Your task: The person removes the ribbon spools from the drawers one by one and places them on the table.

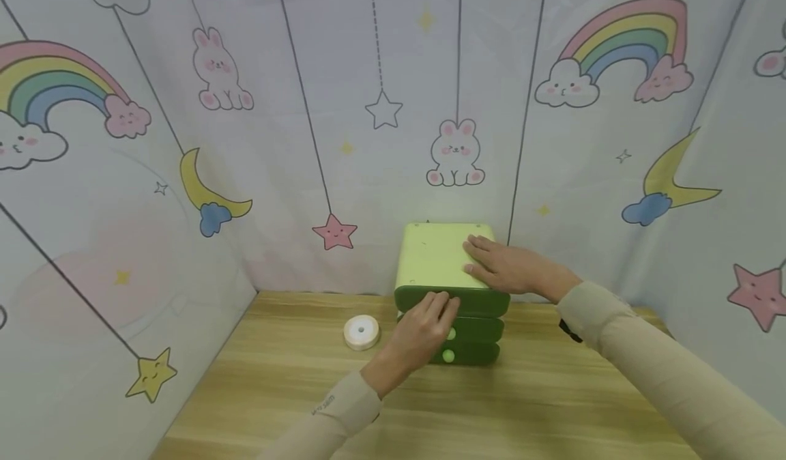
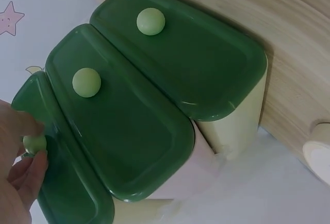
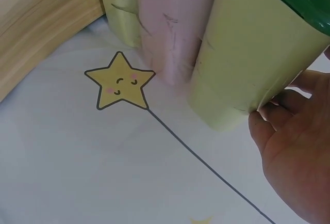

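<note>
A small drawer cabinet [image 1: 424, 255] with a pale top and three stacked dark green drawer fronts stands at the back of the table. In the left wrist view, my left hand [image 2: 18, 167] pinches the round pale green knob [image 2: 35, 144] of the top drawer [image 2: 67, 182] between thumb and fingers. The middle drawer's knob [image 2: 86, 82] and the bottom drawer's knob [image 2: 150, 21] are untouched. My right hand [image 1: 516, 269] rests on the right side of the cabinet's top, its fingers extended. In the right wrist view, the cabinet's pale side [image 3: 242, 53] is beside that hand.
A white roll [image 1: 361, 332], like a spool of ribbon or tape, lies on the wooden table [image 1: 295, 392] left of the cabinet. A cloth backdrop [image 1: 276, 173] printed with rabbits, rainbows and stars hangs behind and on both sides.
</note>
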`<state>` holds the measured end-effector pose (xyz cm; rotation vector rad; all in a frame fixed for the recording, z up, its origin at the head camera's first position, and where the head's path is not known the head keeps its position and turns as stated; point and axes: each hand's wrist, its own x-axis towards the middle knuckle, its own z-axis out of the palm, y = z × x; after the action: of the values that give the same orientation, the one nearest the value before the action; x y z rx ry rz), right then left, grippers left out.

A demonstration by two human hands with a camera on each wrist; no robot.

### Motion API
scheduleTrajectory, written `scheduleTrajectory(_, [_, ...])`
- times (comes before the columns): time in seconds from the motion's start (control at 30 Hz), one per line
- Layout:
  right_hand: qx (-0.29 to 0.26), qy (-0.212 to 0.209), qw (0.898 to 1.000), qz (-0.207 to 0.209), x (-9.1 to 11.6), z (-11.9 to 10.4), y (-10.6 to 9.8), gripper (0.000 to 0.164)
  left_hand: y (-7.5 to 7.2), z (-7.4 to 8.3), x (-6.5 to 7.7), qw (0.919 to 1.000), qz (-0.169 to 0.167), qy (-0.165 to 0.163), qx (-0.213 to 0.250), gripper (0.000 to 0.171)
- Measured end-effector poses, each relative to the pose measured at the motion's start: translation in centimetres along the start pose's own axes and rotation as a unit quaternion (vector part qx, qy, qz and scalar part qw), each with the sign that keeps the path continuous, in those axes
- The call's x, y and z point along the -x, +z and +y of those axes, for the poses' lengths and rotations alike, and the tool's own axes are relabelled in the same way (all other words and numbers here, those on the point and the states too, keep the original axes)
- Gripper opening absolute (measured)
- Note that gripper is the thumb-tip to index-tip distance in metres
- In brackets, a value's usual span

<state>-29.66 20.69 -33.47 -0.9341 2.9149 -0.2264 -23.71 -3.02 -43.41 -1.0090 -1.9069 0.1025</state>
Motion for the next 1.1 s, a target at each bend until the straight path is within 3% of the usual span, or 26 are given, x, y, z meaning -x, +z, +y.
scheduleTrajectory(0.2, [0.002, 0.000, 1.000, 0.003, 0.0, 0.2, 0.0, 0.072, -0.2, 0.2, 0.3, 0.9999, 0.014, 0.000, -0.008, 0.017])
scheduleTrajectory(0.5, [0.001, -0.003, 1.000, 0.006, 0.1, 0.1, -0.2, 0.072, -0.5, 1.0, 1.9, 0.9987, -0.001, 0.037, -0.036, 0.014])
scheduleTrajectory(1.1, [-0.008, 0.004, 1.000, 0.000, 0.0, 0.1, -0.1, 0.072, 1.3, 2.7, 3.4, 0.9933, -0.098, 0.033, -0.052, 0.020])
